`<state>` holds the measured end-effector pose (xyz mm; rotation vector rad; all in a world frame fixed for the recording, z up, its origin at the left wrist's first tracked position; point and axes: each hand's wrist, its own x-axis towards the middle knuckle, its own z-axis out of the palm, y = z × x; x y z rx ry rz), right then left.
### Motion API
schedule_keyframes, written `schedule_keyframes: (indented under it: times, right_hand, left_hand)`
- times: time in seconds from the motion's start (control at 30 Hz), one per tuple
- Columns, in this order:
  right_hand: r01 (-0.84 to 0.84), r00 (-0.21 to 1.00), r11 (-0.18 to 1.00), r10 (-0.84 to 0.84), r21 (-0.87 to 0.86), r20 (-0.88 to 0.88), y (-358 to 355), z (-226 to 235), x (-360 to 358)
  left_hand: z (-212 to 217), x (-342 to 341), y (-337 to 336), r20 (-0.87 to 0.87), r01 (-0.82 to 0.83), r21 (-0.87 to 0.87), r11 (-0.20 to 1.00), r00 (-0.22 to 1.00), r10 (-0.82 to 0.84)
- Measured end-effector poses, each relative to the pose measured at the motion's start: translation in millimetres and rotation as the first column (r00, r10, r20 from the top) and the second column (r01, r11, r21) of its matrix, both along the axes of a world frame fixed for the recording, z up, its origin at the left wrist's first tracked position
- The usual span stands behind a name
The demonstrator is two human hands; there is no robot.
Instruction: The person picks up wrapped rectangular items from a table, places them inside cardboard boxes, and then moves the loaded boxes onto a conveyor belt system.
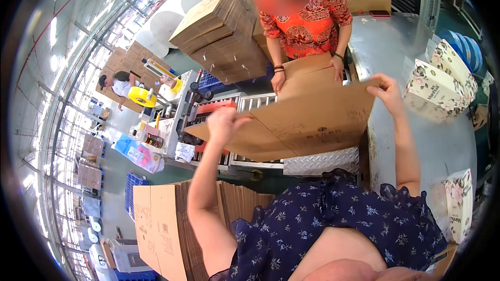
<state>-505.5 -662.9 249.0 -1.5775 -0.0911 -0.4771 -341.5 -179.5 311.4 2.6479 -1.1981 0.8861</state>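
A flat, folded cardboard box (307,132) is held up in front of me, tilted above a roller conveyor (260,101). My left hand (224,125) is closed on its left part, fingers over the upper edge. At the upper right corner, my right hand (386,93) pinches the cardboard. Just beyond it, a co-worker in an orange patterned top has both hands on another brown cardboard piece (307,73). The lower part of that piece is hidden behind mine.
Upright flattened boxes (159,229) stand at my lower left. Stacked flat cardboard (224,36) rises behind the conveyor. A grey metal table (396,145) at right bears floral boxes (435,88). A tape machine with a yellow roll (141,97) sits left. Another person stands farther off.
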Motion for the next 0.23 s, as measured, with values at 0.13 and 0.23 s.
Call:
schedule_keyframes:
  times: [0.13,0.23]
  right_hand:
    - [-0.117,0.976,0.764,-0.028,-0.634,-0.214,17.5,32.3,-12.9]
    - [-0.125,0.991,0.288,-0.015,-0.949,-0.135,61.5,46.4,-13.0]
  left_hand:
    - [-69.5,-18.3,-41.2,-0.067,0.073,0.014,0.997,0.995,-0.072]
    - [-101.5,-7.9,-32.0,-0.108,0.029,0.003,1.000,0.994,-0.028]
